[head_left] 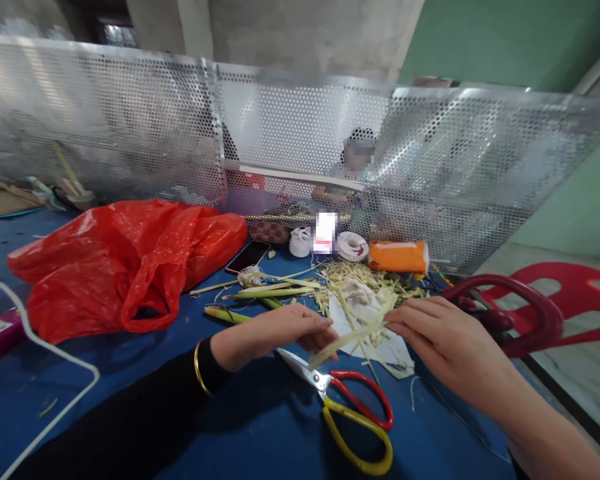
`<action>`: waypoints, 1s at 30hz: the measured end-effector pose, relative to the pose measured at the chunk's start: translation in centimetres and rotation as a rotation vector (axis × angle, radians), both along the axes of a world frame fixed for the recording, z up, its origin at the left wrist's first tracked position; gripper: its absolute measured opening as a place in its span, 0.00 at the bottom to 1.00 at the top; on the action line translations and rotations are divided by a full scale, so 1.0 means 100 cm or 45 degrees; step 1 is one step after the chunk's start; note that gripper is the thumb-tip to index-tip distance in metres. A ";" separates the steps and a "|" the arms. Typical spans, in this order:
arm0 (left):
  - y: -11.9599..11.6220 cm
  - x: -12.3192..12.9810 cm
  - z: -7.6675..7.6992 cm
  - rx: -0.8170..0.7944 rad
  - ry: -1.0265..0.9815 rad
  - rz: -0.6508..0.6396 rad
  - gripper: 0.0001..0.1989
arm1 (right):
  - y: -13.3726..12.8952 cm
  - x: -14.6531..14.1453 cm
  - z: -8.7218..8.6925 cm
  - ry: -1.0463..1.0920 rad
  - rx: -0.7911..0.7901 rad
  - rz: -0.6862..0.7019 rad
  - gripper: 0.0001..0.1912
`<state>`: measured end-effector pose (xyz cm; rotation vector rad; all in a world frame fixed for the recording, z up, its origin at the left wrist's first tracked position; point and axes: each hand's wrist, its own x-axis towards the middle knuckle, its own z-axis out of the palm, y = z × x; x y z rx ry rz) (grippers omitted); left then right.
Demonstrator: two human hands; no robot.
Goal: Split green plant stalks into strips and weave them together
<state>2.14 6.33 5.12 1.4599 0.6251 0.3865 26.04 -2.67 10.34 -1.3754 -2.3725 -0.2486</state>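
Note:
Between my hands runs a pale green, flat plant strip (353, 339), slanting above the table. My right hand (440, 340) pinches its upper end between thumb and fingers. My left hand (285, 333), with a gold bangle at the wrist, is closed around the lower part, its fingertips partly hidden. Just below lie scissors (320, 381) with one red and one yellow handle, blades pointing towards my left hand. Behind the hands is a white sheet (397, 360) with shredded plant bits (370, 277) on and around it. Several green stalks (275, 291) lie to the left.
A red plastic bag (105, 260) fills the left side, with a phone (249, 257) beside it. A lit screen (325, 233), white tape roll (353, 247) and orange packet (399, 256) stand before a perforated metal screen (300, 113). A red chair (575, 287) is at right; a person sits beyond.

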 end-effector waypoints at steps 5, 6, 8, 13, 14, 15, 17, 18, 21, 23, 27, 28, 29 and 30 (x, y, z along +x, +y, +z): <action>-0.020 0.011 0.003 0.176 -0.067 0.109 0.17 | -0.002 -0.008 -0.001 0.010 -0.106 0.072 0.14; -0.023 0.012 0.004 0.101 -0.082 0.053 0.18 | -0.002 -0.009 -0.002 0.009 -0.119 0.080 0.15; -0.029 0.013 0.006 -0.112 -0.095 -0.050 0.19 | -0.001 -0.011 -0.003 -0.002 -0.129 0.085 0.15; -0.037 0.015 0.007 -0.346 -0.059 -0.054 0.15 | 0.004 -0.013 -0.009 -0.024 -0.106 0.066 0.14; -0.037 0.015 0.007 -0.337 -0.058 -0.042 0.15 | 0.005 -0.012 -0.009 -0.018 -0.108 0.064 0.14; -0.036 0.016 0.007 -0.324 -0.058 -0.026 0.14 | 0.006 -0.012 -0.010 -0.009 -0.112 0.066 0.13; -0.035 0.017 0.005 -0.306 -0.058 0.027 0.15 | 0.007 -0.011 -0.010 0.034 -0.085 0.042 0.12; -0.034 0.018 0.004 -0.307 -0.062 0.069 0.14 | 0.008 -0.010 -0.010 0.084 -0.034 -0.009 0.11; -0.033 0.019 0.002 -0.313 -0.084 0.226 0.13 | 0.011 -0.003 -0.011 0.377 0.304 -0.351 0.12; -0.032 0.020 0.001 -0.324 -0.115 0.300 0.13 | 0.015 0.001 -0.014 0.629 0.432 -0.562 0.15; -0.033 0.022 -0.002 -0.328 -0.172 0.334 0.13 | 0.021 -0.007 -0.021 1.146 -0.319 -0.431 0.13; -0.034 0.023 -0.003 -0.324 -0.182 0.341 0.13 | 0.021 -0.013 -0.023 1.269 -0.588 -0.342 0.12; -0.034 0.023 -0.004 -0.318 -0.188 0.350 0.13 | 0.022 -0.020 -0.025 1.404 -0.792 -0.272 0.12; -0.035 0.024 -0.005 -0.312 -0.189 0.354 0.14 | 0.022 -0.026 -0.028 1.554 -0.915 -0.225 0.13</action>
